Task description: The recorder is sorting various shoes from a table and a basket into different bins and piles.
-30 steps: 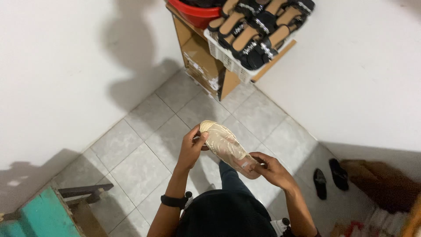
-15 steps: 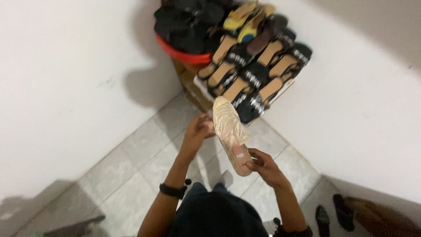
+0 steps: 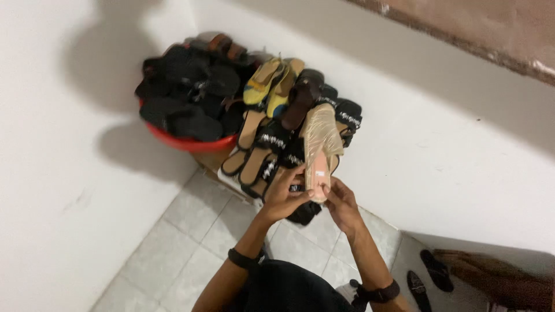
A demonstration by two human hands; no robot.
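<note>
The pale beige flat sandal wrapped in clear plastic film point(image 3: 319, 144) is held upright in front of the person, heel end down and toe end raised, so that its sole faces the camera. A small light label shows on the sole near the heel. This orientation presents the underside for viewing.

The left hand point(image 3: 284, 193) is closed around the heel end from the left side, fingers curled against the sole edge. The right hand point(image 3: 341, 203) grips the same end from the right and below, thumb close to the label. Both hands share the lower end, which leaves the upper part of the sandal unobstructed.

Directly behind the sandal stands a row of black-strapped tan-soled sandals point(image 3: 272, 147) laid side by side on a low wooden stand, soles sloping toward the person. A yellow pair point(image 3: 272, 84) lies at the rear of this row. At the stand's left end sits a red round plastic basin point(image 3: 185, 141) heaped with dark footwear point(image 3: 185, 92).

Loose black slippers point(image 3: 425, 274) lie on the grey tiled floor point(image 3: 191, 231) near the right wall.
</note>
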